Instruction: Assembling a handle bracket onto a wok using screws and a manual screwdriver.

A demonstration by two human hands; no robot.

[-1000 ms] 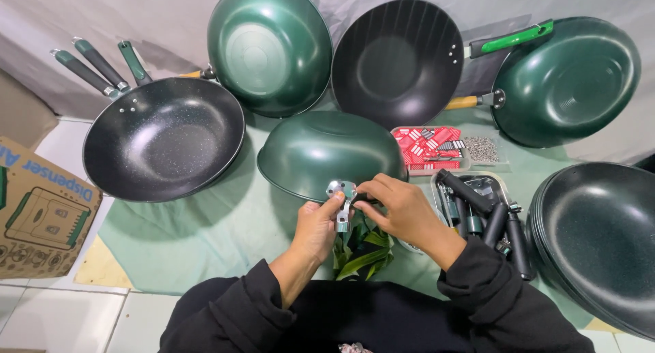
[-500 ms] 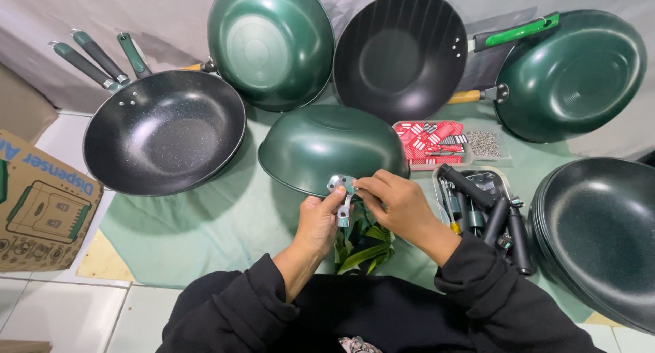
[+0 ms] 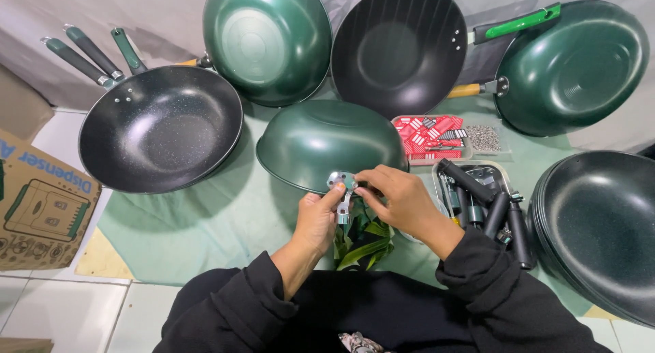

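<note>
1. The left hand [image 3: 319, 216] pinches the silver handle bracket [image 3: 342, 187], fingers closed on it, against the rim of the upturned green wok [image 3: 327, 143] at 12 o'clock.
2. The right hand [image 3: 401, 199] grips the bracket's other side; judged best held flush and steady against the rim.
3. At 3 o'clock, a tray of black handles [image 3: 488, 206] sits close by the right wrist.
4. Farther, at 10 o'clock, a black pan [image 3: 160, 138]; at 1 o'clock, a tray of red packets [image 3: 426, 136].
</note>
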